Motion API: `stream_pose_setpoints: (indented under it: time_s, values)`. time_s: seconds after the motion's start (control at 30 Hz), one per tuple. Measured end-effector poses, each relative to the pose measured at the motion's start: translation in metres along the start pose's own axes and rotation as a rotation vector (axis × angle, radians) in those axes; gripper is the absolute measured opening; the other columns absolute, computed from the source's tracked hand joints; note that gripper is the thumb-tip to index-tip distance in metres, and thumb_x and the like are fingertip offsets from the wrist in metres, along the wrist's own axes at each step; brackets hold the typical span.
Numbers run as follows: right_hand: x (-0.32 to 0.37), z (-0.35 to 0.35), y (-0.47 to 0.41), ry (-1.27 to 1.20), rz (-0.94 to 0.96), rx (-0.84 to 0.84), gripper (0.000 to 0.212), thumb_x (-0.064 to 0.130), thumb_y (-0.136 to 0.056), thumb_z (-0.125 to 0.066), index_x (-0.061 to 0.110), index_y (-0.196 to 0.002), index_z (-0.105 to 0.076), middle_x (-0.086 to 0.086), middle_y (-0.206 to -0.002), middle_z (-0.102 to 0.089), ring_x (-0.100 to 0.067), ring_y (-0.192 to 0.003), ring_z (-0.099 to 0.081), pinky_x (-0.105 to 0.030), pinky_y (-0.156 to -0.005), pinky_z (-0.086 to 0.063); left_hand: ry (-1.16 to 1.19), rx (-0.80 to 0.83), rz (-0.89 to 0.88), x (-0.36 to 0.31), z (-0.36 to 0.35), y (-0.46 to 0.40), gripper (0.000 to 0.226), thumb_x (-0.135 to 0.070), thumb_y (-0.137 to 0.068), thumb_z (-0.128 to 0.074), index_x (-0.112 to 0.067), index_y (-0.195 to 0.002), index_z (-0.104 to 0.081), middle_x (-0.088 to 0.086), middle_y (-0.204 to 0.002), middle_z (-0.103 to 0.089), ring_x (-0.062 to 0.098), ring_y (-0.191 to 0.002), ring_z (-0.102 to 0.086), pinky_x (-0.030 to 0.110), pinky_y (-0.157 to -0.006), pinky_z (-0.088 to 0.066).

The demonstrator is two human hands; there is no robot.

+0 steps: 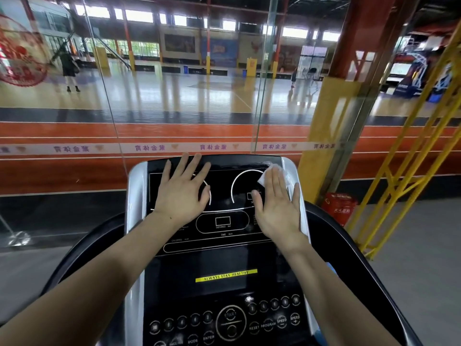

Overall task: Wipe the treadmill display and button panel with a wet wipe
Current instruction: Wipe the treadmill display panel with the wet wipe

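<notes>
Head view, single frame. Treadmill console (134,196) fills the lower centre, black face between silver side rails, curved black handrails on either side. Left hand (182,191) lies flat, palm down, fingers spread and released, on the upper-left part of the display (222,186), covering most of the left circular gauge; it grasps nothing. Right hand (278,208) also flat, palm down, fingers extended and close together, pressing a white wet wipe (274,171) against the upper-right part of the display, near the right silver rail. The wipe is pinned under the fingers rather than pinched; its crumpled edge shows beyond the fingertips and along the outer side of the hand, overlapping the right circular gauge. Between the hands the display shows a small window marked DISTANCE, with TIME and CALORIES labels below. Lower on the console: a dark screen with a yellow strip (226,275) reading ALWAYS STAY HEALTHY. Below that, the button panel (224,320): round numbered keys, a central START control, and keys marked RESET, PROGRAM, SPEED, MODE, ENTER; neither hand touches it. Beyond the console, a glass partition (174,108) with a banded strip of lettering, then an orange running track and an indoor court. Red container (339,208) on the floor to the right, beside yellow steel framing (411,158).
</notes>
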State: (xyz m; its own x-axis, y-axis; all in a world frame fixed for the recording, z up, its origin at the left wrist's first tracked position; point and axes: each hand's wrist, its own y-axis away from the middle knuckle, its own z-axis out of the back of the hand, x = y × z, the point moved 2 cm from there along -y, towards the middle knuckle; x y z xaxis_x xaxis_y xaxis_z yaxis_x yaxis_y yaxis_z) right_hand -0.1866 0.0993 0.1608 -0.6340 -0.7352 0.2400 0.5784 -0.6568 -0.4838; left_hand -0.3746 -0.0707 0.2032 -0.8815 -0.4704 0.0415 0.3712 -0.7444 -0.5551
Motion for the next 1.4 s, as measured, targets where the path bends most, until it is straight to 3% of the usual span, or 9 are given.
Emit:
stream_pose_setpoints:
  time_s: [0.2,0.33,0.53,0.73,0.83,0.93,1.13,1.27,1.4]
  values:
    - [-0.013,-0.009,0.038,-0.014,0.001,0.056,0.075,0.061,-0.104,0.000,0.024,-0.169,0.002,0.010,-0.177,0.006,0.001,-0.159,0.015,-0.051,-0.130,0.014,0.003,-0.022,-0.009,0.000,-0.003,0.002,0.065,-0.050,-0.100,-0.027,-0.026,-0.159,-0.040,0.004,-0.171,-0.027,0.030,-0.160,-0.016,0.061,-0.127,-0.013]
    - [0.004,-0.007,0.019,-0.025,-0.045,0.052,0.075,0.062,-0.106,-0.004,0.022,-0.169,0.002,0.005,-0.178,0.004,-0.008,-0.162,0.011,-0.056,-0.129,0.013,0.007,-0.010,-0.004,-0.001,-0.004,0.001,0.065,-0.051,-0.100,-0.026,-0.026,-0.159,-0.039,0.003,-0.171,-0.027,0.030,-0.160,-0.015,0.062,-0.127,-0.010]
    - [0.033,-0.011,0.040,0.083,0.179,0.102,0.072,0.063,-0.108,-0.006,0.026,-0.168,0.007,0.006,-0.176,0.010,-0.012,-0.162,0.015,-0.057,-0.128,0.016,-0.009,-0.023,-0.031,0.003,-0.005,0.004,0.066,-0.050,-0.100,-0.025,-0.026,-0.161,-0.037,0.003,-0.171,-0.026,0.029,-0.161,-0.014,0.060,-0.127,-0.010]
    - [0.005,-0.008,0.036,0.041,-0.042,0.051,0.076,0.065,-0.105,0.000,0.024,-0.169,0.006,0.005,-0.177,0.006,-0.010,-0.162,0.014,-0.060,-0.129,0.012,-0.025,-0.007,-0.026,0.004,-0.007,0.003,0.065,-0.051,-0.102,-0.024,-0.028,-0.162,-0.033,0.002,-0.173,-0.020,0.028,-0.161,-0.008,0.060,-0.128,-0.009]
    - [0.053,-0.018,0.046,0.009,0.120,0.078,0.073,0.064,-0.107,-0.002,0.024,-0.169,0.003,0.005,-0.177,0.008,-0.013,-0.162,0.015,-0.059,-0.129,0.013,-0.021,-0.016,-0.031,0.004,-0.006,0.003,0.065,-0.051,-0.101,-0.026,-0.027,-0.161,-0.035,0.002,-0.172,-0.022,0.028,-0.161,-0.011,0.060,-0.128,-0.010]
    - [0.049,-0.016,0.047,0.058,0.212,0.111,0.069,0.062,-0.109,-0.006,0.029,-0.168,0.005,0.009,-0.176,0.009,-0.009,-0.161,0.015,-0.060,-0.128,0.013,-0.017,-0.013,-0.042,0.007,-0.005,0.003,0.064,-0.050,-0.102,-0.024,-0.028,-0.161,-0.035,0.002,-0.172,-0.022,0.027,-0.161,-0.012,0.059,-0.128,-0.010]
    - [0.001,-0.015,0.048,0.030,-0.072,0.091,0.074,0.065,-0.102,0.007,0.029,-0.167,0.012,0.010,-0.176,0.011,-0.008,-0.161,0.018,-0.060,-0.128,0.013,-0.037,0.022,-0.072,0.012,-0.006,0.004,0.066,-0.051,-0.101,-0.021,-0.029,-0.163,-0.028,0.002,-0.174,-0.016,0.027,-0.161,-0.007,0.058,-0.128,-0.008]
    - [0.062,-0.024,0.058,-0.001,0.163,0.089,0.068,0.061,-0.110,-0.008,0.030,-0.169,0.004,0.009,-0.176,0.009,-0.011,-0.162,0.015,-0.060,-0.128,0.013,-0.026,0.015,-0.071,0.011,-0.005,0.004,0.065,-0.049,-0.100,-0.024,-0.029,-0.162,-0.032,0.002,-0.173,-0.018,0.028,-0.161,-0.009,0.059,-0.128,-0.010]
    - [0.030,-0.015,0.055,0.077,0.200,0.116,0.069,0.064,-0.107,0.000,0.033,-0.168,0.005,0.013,-0.176,0.008,-0.008,-0.162,0.012,-0.057,-0.127,0.019,-0.025,0.007,-0.077,0.011,-0.005,0.005,0.064,-0.048,-0.101,-0.023,-0.029,-0.162,-0.031,0.002,-0.173,-0.017,0.027,-0.161,-0.007,0.059,-0.128,-0.010]
